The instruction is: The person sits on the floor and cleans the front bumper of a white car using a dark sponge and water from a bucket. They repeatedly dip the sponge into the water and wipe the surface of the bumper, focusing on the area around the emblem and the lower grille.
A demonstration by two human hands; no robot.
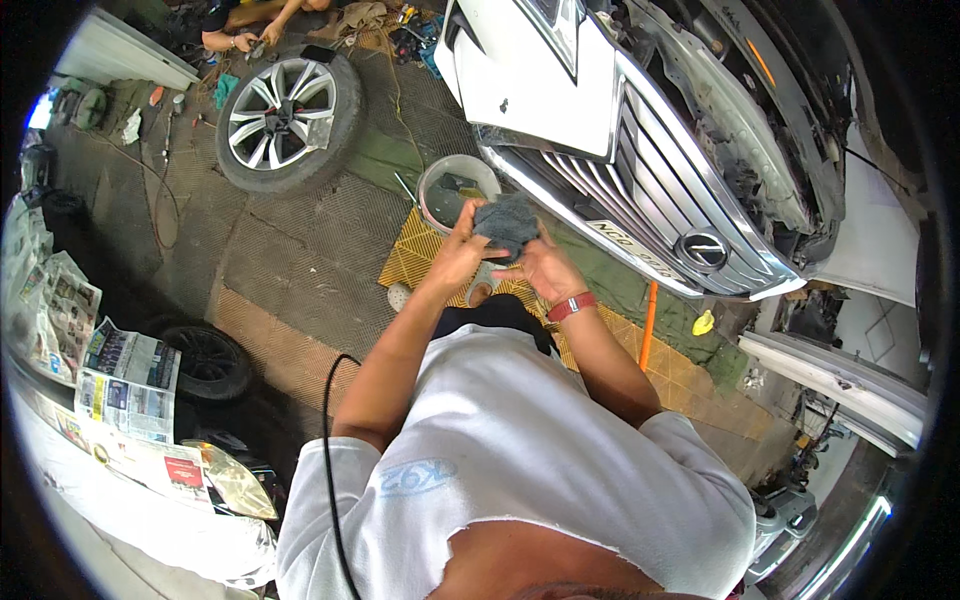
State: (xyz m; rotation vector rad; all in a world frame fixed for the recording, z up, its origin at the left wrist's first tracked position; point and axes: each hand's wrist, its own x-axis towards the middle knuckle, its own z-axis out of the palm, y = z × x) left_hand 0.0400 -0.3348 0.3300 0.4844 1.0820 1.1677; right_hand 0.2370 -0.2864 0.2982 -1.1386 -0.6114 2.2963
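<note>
A crumpled dark grey cloth (506,226) is held up in front of me between both hands. My left hand (464,248) grips its left side, fingers curled round the edge. On the other side, my right hand (549,268) has its fingers against the cloth's lower right, with a red band on that wrist. Just beyond the cloth stands a round bucket (428,186), its inside partly visible with dark liquid or wet matter in it. The white car's front bumper and chrome grille (640,190) rise to the right of my hands.
A wheel with a silver rim (262,132) lies on the matted floor at the far left. An orange pole (649,325) stands below the grille. Newspaper sheets (128,365) cover a car part at the left, beside a black wheel (208,362). Another person's hands (262,38) work at the top.
</note>
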